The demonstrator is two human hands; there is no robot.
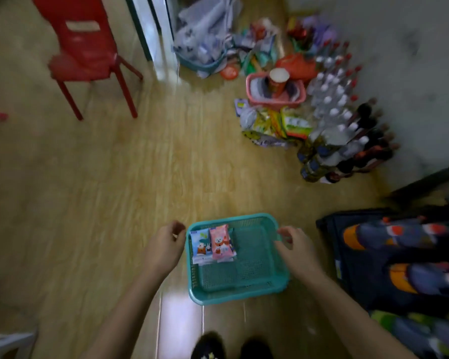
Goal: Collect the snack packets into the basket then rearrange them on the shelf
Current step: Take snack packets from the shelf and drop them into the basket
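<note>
Fingers curled on both your hands: left hand point(166, 242) and right hand point(294, 246) grip opposite rims of the teal basket point(241, 288), held over the floor. Two snack packets point(213, 245) lie inside, far-left corner. More packets point(275, 125) wait on the floor ahead. Collecting barely started; shelving untouched.

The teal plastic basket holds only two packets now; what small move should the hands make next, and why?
Probably carry the teal plastic mesh basket forward to the pile of snack packets on the floor. The left hand and right hand are at its two sides, and it holds only a blue packet and a pink packet, so more remain to collect.
</note>
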